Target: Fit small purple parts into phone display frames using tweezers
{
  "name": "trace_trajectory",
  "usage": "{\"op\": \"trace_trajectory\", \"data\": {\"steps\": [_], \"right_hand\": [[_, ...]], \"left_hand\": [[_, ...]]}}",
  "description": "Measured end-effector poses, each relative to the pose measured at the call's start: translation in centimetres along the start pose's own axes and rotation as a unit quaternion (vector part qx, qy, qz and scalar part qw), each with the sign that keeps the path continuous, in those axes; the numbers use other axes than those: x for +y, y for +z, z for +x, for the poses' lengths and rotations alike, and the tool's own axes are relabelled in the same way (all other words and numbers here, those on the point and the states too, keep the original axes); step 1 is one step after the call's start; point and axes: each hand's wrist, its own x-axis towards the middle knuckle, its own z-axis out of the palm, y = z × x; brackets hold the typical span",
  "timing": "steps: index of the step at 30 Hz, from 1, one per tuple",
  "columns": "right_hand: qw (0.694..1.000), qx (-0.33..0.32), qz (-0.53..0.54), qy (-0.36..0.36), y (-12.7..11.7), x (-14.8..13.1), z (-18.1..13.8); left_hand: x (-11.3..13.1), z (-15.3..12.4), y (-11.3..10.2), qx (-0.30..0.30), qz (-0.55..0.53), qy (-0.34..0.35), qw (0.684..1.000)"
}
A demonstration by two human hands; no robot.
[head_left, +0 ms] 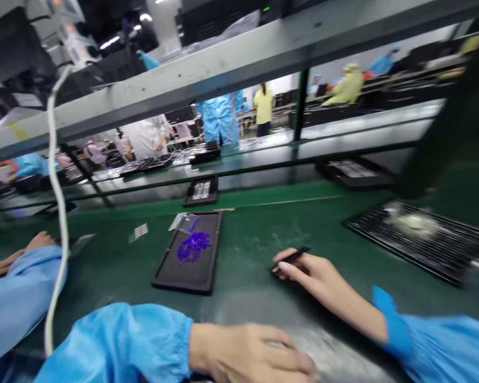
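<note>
My right hand is closed in a pinch around a slim black pen-like tool, just above the green mat. Blur hides the tool's exact kind. Low in the middle, my left hand reaches rightward near the front edge, back upward and fingers loosely stretched; no object shows in it, and its lower part is cut off. Left of my right hand and apart from it lies a black tray, with a heap of small purple-blue pieces and a clear plastic bag at its far end.
A ribbed black tray with a pale lump lies at right. Smaller black trays sit at the back. A white cable hangs at left, beside a co-worker's arm. A grey shelf beam crosses overhead.
</note>
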Motion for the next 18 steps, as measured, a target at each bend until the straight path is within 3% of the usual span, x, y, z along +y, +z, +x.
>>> {"op": "trace_trajectory", "data": {"steps": [1, 3, 5, 7, 10, 12, 15, 18], "right_hand": [[1.000, -0.006, -0.001, -0.025, 0.2, -0.1, -0.1], [0.998, -0.013, -0.013, -0.053, 0.4, -0.1, -0.5], [0.998, -0.003, -0.024, -0.054, 0.5, -0.2, -0.8], [0.998, -0.005, -0.035, -0.058, 0.8, -0.4, -1.2], [0.996, -0.021, -0.052, -0.073, 1.1, -0.5, -1.7], [0.994, -0.027, -0.066, -0.078, 1.2, -0.4, -1.9], [0.993, -0.028, -0.090, -0.073, 1.3, -0.2, -2.1], [0.991, -0.030, -0.114, -0.057, 1.3, -0.1, -2.3]], "left_hand": [[-0.8, -0.3, -0.1, 0.024, 0.004, 0.004, 1.000], [-3.9, -0.4, -0.5, 0.079, 0.051, -0.058, 0.994], [-8.5, 0.6, -0.4, -0.018, 0.091, -0.153, 0.984], [-13.7, 2.8, 0.8, -0.177, 0.071, -0.224, 0.956], [-20.4, 7.2, 4.8, -0.229, 0.059, -0.230, 0.944], [-23.5, 10.3, 8.5, -0.252, 0.050, -0.233, 0.938], [-26.3, 14.5, 14.0, -0.262, 0.035, -0.240, 0.934], [-28.0, 18.0, 18.1, -0.250, 0.018, -0.261, 0.932]]}}
